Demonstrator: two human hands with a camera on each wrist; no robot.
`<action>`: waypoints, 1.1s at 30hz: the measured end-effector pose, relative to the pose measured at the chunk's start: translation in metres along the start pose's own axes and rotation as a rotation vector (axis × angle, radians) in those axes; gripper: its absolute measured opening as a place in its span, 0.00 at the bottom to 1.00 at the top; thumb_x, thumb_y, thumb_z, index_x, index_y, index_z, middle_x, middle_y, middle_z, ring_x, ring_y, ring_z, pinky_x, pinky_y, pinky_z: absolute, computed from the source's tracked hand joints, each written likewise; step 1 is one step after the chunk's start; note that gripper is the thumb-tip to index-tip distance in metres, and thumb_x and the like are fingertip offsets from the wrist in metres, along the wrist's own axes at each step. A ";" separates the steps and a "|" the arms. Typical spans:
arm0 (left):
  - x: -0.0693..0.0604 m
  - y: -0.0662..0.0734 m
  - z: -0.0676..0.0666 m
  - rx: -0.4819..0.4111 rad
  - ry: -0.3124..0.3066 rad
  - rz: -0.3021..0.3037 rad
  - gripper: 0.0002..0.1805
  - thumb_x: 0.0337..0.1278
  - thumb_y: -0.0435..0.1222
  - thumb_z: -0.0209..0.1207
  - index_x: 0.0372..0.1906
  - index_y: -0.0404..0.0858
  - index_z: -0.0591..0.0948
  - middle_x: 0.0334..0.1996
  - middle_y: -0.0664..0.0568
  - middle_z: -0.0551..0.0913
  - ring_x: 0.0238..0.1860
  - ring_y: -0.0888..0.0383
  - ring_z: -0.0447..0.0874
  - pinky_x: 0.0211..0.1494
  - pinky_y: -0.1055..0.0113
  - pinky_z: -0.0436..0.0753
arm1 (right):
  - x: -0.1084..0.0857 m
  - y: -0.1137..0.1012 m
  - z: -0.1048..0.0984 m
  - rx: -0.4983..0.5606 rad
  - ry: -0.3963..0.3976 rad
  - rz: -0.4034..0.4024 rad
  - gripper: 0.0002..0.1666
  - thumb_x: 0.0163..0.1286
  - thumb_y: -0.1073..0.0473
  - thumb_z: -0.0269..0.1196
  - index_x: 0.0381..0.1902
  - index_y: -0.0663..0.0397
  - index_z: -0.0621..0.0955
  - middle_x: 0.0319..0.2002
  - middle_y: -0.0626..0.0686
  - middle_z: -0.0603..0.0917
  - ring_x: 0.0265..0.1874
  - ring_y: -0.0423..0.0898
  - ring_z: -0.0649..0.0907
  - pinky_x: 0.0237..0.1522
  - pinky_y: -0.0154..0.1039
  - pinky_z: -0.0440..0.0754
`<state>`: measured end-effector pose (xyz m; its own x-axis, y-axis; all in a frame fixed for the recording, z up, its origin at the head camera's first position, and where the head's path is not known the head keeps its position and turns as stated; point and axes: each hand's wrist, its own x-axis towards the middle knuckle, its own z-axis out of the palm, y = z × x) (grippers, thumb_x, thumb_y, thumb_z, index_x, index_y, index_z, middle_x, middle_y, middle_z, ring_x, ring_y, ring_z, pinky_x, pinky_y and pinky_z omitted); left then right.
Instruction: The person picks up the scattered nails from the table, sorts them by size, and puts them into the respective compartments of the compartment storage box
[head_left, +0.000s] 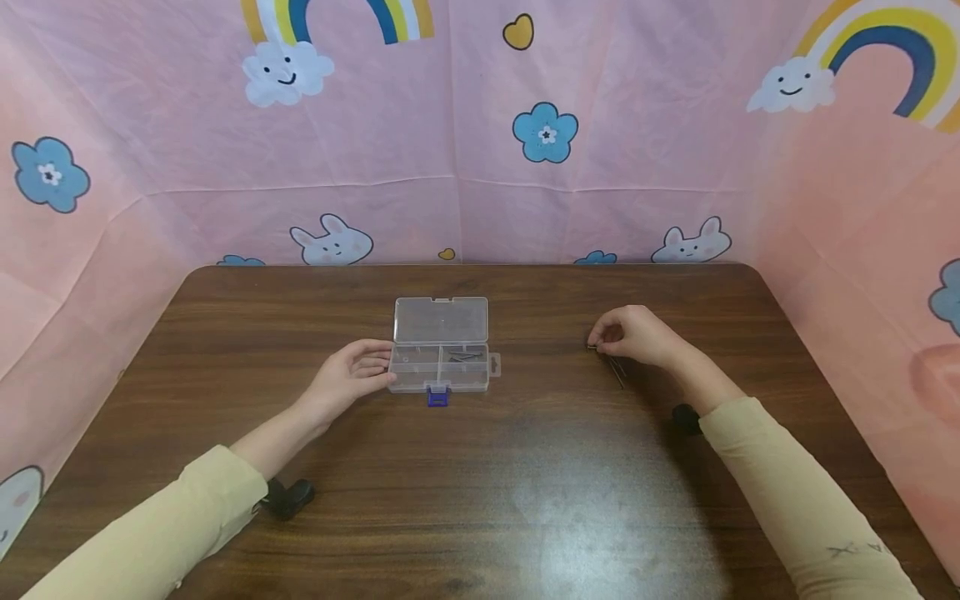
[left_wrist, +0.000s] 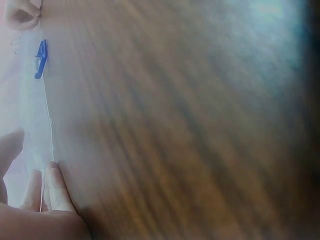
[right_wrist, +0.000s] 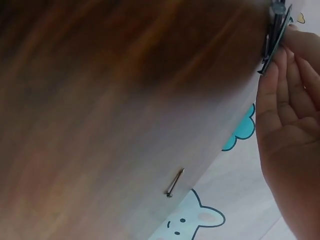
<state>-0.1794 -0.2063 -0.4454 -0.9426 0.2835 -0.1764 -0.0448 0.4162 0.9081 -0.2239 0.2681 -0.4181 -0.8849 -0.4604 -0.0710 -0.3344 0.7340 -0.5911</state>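
A clear plastic compartment box (head_left: 415,388) lies on the table with its lid (head_left: 441,320) raised and its blue latch (head_left: 437,397) hanging at the front. My left hand (head_left: 347,381) holds its left end, thumb by the front corner; the left wrist view shows the fingers (left_wrist: 59,190) against the box wall. Several nails (head_left: 463,357) lie in the rear right compartment. To the right of the box, my right hand (head_left: 633,335) pinches thin metal nails (right_wrist: 272,47) at its fingertips. Long nails (head_left: 618,372) show just below that hand. The exact number pinched is unclear.
In the right wrist view a single nail (right_wrist: 174,183) lies apart on the table. A brown wooden table (head_left: 480,492) carries everything. Pink printed cloth (head_left: 637,150) hangs behind it and at both sides. Dark wrist-worn pieces (head_left: 288,497) show under both sleeves.
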 end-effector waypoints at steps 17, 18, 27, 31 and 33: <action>0.002 0.002 -0.002 -0.019 -0.006 0.000 0.33 0.71 0.34 0.67 0.75 0.30 0.70 0.71 0.31 0.76 0.71 0.37 0.78 0.65 0.78 0.82 | 0.013 -0.017 0.000 0.095 0.071 0.044 0.07 0.74 0.69 0.66 0.46 0.61 0.89 0.44 0.59 0.92 0.43 0.51 0.89 0.44 0.34 0.86; 0.002 0.002 -0.002 -0.022 -0.007 0.000 0.33 0.71 0.34 0.67 0.75 0.30 0.70 0.71 0.31 0.76 0.71 0.37 0.78 0.65 0.78 0.82 | 0.015 -0.019 0.001 0.095 0.076 0.042 0.07 0.74 0.69 0.66 0.46 0.61 0.89 0.43 0.59 0.92 0.43 0.51 0.89 0.46 0.37 0.86; 0.002 0.002 -0.001 -0.032 -0.008 0.001 0.34 0.71 0.34 0.68 0.75 0.29 0.70 0.71 0.30 0.76 0.71 0.36 0.78 0.64 0.80 0.81 | 0.032 -0.039 0.008 0.122 0.104 0.000 0.08 0.73 0.69 0.67 0.47 0.61 0.89 0.44 0.59 0.92 0.45 0.54 0.90 0.49 0.44 0.89; 0.002 0.002 -0.001 -0.032 -0.005 0.005 0.33 0.70 0.33 0.68 0.75 0.29 0.70 0.70 0.30 0.76 0.71 0.36 0.78 0.63 0.81 0.81 | 0.039 -0.047 0.013 0.137 0.107 -0.023 0.07 0.73 0.69 0.68 0.46 0.61 0.89 0.43 0.59 0.92 0.43 0.52 0.90 0.49 0.43 0.88; 0.002 0.002 -0.001 -0.030 -0.005 0.005 0.33 0.70 0.33 0.68 0.75 0.29 0.70 0.70 0.30 0.76 0.70 0.36 0.78 0.63 0.82 0.81 | 0.043 -0.051 0.015 0.144 0.104 -0.035 0.07 0.73 0.69 0.68 0.45 0.61 0.89 0.43 0.58 0.92 0.43 0.52 0.90 0.49 0.43 0.88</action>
<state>-0.1822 -0.2057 -0.4431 -0.9413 0.2896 -0.1733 -0.0497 0.3891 0.9199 -0.2398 0.2039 -0.4031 -0.9046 -0.4251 0.0311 -0.3228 0.6357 -0.7012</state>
